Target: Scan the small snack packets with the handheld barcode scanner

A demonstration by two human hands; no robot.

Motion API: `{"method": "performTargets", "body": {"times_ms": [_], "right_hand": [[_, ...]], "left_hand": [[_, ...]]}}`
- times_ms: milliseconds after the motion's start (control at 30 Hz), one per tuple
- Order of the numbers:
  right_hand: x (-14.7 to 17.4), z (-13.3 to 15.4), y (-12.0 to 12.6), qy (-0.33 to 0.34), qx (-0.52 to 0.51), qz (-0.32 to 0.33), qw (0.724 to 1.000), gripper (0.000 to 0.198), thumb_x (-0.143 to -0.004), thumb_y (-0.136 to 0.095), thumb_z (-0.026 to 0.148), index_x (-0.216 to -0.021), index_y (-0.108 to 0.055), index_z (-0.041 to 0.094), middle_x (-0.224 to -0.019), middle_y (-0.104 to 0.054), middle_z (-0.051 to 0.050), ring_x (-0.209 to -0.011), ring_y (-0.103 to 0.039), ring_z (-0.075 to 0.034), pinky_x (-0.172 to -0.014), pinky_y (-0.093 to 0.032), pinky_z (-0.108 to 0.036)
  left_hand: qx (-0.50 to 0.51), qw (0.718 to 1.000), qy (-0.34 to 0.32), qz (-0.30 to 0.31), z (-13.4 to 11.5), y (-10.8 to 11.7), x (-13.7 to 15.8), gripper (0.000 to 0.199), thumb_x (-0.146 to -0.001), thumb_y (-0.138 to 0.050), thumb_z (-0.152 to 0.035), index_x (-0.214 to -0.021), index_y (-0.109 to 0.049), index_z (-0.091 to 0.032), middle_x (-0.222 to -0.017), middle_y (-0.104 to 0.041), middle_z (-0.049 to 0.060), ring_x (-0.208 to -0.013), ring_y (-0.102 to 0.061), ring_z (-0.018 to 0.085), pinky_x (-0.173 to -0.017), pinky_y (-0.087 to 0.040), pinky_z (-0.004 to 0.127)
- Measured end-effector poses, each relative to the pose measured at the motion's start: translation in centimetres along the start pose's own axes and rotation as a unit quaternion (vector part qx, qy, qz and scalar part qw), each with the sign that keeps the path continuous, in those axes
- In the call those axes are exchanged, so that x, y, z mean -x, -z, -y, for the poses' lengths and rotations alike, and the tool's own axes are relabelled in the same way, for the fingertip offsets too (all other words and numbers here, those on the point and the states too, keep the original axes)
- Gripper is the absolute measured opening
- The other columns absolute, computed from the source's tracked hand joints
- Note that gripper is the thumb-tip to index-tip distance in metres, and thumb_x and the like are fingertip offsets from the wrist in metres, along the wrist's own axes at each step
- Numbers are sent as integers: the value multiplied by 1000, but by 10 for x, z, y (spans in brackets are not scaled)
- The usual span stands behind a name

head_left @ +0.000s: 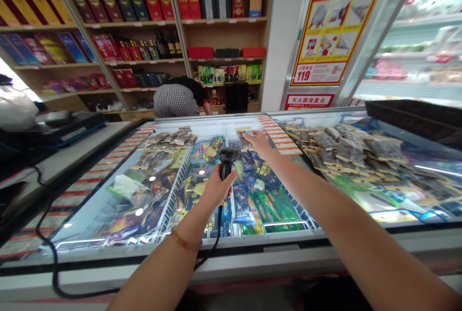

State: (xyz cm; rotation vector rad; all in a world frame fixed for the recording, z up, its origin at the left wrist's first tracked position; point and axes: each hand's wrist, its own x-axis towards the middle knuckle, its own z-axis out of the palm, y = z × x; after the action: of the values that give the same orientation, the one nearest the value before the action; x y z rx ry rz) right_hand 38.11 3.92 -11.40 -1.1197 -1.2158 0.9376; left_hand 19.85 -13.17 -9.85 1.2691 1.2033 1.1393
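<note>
My left hand (221, 185) is wrapped round the grip of a black handheld barcode scanner (228, 155), its head pointing away from me. The scanner's black cable drops below the hand and runs off to the left. Farther forward, my right hand (258, 141) is stretched out over the glass freezer top, with its fingers on the right side of a small flat brown packet (243, 134). The fingers partly cover that packet. Similar packets lie in a pile on the left (169, 140) and a larger pile on the right (346, 146).
Under the glass, wire baskets (176, 190) hold colourful frozen packages. A long black tray (415, 121) lies at the back right. A scale-like device (68, 128) stands on the left counter. Behind the freezer, a person (176, 98) bends near shelves of boxes.
</note>
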Motion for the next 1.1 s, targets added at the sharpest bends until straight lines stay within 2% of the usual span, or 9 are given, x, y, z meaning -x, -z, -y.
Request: {"method": "performTargets", "body": {"times_ms": [67,133,233,400,700,933,1100], "right_hand": [[9,-5,-19,-3,-55,21,998,45,-74,-77,52,-102,-64,18,-92,-75,-5,-88,-70,-21,-77,-55,-31],[15,-7,-26,-16,-67,41,997,41,-77,-72,52,-100,-64,19,-88,-74,-4,-84,-69,-20,-72,-53,-29],[19,-6,-23,-37,-68,50,996,40,-77,-70,52,-100,-64,20,-82,-72,-1,-76,-66,-18,-65,-50,-26],[23,-3,-18,-49,-101,81,990,40,-76,-72,53,-101,-63,24,-82,-72,1,-76,-67,-18,-66,-50,-26],[27,4,-19,-68,-89,43,993,32,-82,-66,45,-105,-60,25,-87,-73,0,-75,-67,-17,-58,-46,-22],[26,0,-20,-27,-119,47,991,32,-79,-70,43,-104,-61,24,-93,-74,0,-87,-69,-20,-68,-50,-25],[22,-7,-20,-25,-87,62,994,32,-85,-63,45,-110,-58,25,-96,-74,-1,-88,-70,-19,-73,-53,-27]], "left_hand": [[-6,1000,3,6,1,1,0,45,-73,-78,-52,-91,-48,-25,-53,-53,-7,-40,-47,12,-42,-38,23],[-11,1000,4,11,2,1,0,43,-75,-76,-52,-91,-46,-25,-52,-52,-7,-40,-47,12,-42,-38,24],[-25,1000,6,18,3,1,0,43,-76,-75,-53,-92,-46,-25,-51,-52,-8,-39,-47,13,-43,-38,24],[-82,996,-3,40,-4,0,6,39,-77,-73,-47,-96,-49,-24,-51,-49,-9,-37,-46,13,-42,-37,25],[-83,995,-1,61,-5,-2,8,33,-79,-69,-46,-92,-47,-25,-47,-48,-9,-38,-44,13,-42,-38,24],[-81,994,6,71,-1,0,6,35,-79,-70,-49,-94,-49,-25,-46,-49,-8,-38,-46,14,-42,-38,25],[-87,994,9,72,0,1,6,37,-79,-71,-50,-92,-48,-25,-46,-48,-9,-38,-44,13,-42,-37,24]]}}
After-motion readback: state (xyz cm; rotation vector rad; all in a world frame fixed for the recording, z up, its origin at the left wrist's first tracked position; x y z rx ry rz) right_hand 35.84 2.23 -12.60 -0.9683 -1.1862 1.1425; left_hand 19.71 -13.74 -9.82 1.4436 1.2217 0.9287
